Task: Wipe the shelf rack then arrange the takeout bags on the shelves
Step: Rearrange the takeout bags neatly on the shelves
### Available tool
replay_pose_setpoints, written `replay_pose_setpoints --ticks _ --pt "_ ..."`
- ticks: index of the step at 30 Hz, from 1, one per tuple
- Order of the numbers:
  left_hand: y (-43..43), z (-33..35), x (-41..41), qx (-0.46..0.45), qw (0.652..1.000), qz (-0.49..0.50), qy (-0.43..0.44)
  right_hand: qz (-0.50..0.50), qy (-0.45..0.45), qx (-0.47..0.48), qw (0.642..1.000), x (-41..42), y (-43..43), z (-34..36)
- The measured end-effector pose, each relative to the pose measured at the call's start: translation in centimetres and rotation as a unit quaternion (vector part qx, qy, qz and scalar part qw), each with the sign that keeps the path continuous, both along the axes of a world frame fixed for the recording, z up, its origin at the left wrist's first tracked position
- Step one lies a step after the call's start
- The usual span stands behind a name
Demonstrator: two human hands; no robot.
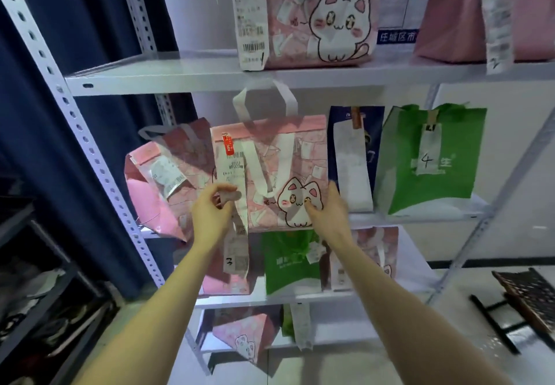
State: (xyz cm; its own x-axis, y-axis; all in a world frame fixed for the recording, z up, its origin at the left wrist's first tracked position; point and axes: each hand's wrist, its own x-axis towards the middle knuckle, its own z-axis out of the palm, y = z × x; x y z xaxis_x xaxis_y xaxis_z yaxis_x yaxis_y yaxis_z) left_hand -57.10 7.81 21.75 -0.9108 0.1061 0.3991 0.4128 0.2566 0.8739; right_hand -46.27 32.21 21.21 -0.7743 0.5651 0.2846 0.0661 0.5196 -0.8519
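A pink cat-print takeout bag [279,156] with white handles and a long receipt stands upright at the front of the middle shelf [420,218]. My left hand [210,210] grips its lower left edge by the receipt. On the lower right corner, over the cat drawing, rests my right hand [330,210]. Left of it a second pink bag [162,180] leans tilted and crumpled. To the right stand a navy bag [354,150] and a green bag [429,159] marked 4.
The white metal rack [156,75] has another cat bag [315,15] and a pink bag [468,15] on the upper shelf. Green and pink bags fill the lower shelves. A dark curtain and dark shelving are on the left; a dark stool [528,300] stands on the floor at right.
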Motion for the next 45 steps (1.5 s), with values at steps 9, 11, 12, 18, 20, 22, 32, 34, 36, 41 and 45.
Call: replay_pose_setpoints --ticks 9,11,12,18,20,22,32,34,36,41,45 --pt "0.7 -4.2 -4.5 -0.054 0.998 -0.014 -0.011 -0.013 -0.087 0.009 0.996 -4.2 1.4 -4.4" --pt "0.6 -4.1 -4.4 -0.068 0.998 -0.014 0.004 -0.009 -0.085 0.007 0.996 -4.1 1.6 -4.1" --pt "0.5 -3.9 -4.3 -0.079 0.997 -0.014 0.017 -0.001 -0.079 0.003 0.997 -4.0 1.7 -3.8" --pt "-1.0 -1.2 -2.0 -0.072 0.991 0.040 0.108 -0.020 0.030 0.032 0.999 -0.9 2.6 1.0" --pt "-0.7 1.3 -1.1 -0.050 0.983 0.072 0.163 -0.049 0.109 0.078 0.990 -0.1 3.1 4.8" --pt "0.3 5.3 -0.6 -0.024 0.970 0.081 0.227 -0.057 0.212 0.126 0.968 0.3 3.8 9.8" --pt "7.5 27.6 -1.3 -0.038 0.966 -0.037 0.254 -0.084 0.246 0.159 0.953 -1.1 8.9 31.1" --pt "8.4 29.2 -2.0 -0.087 0.973 -0.063 0.204 -0.041 0.140 0.134 0.980 -1.9 9.7 31.9" --pt "8.3 29.6 -2.8 -0.123 0.973 -0.070 0.184 -0.012 0.101 0.146 0.984 -2.8 9.5 31.5" --pt "2.9 29.1 -4.9 -0.137 0.973 -0.017 0.186 0.024 0.150 0.164 0.975 -6.2 5.1 29.7" --pt "-3.6 28.9 -6.7 -0.142 0.973 0.036 0.180 0.084 0.156 0.175 0.969 -10.1 -1.3 30.1"
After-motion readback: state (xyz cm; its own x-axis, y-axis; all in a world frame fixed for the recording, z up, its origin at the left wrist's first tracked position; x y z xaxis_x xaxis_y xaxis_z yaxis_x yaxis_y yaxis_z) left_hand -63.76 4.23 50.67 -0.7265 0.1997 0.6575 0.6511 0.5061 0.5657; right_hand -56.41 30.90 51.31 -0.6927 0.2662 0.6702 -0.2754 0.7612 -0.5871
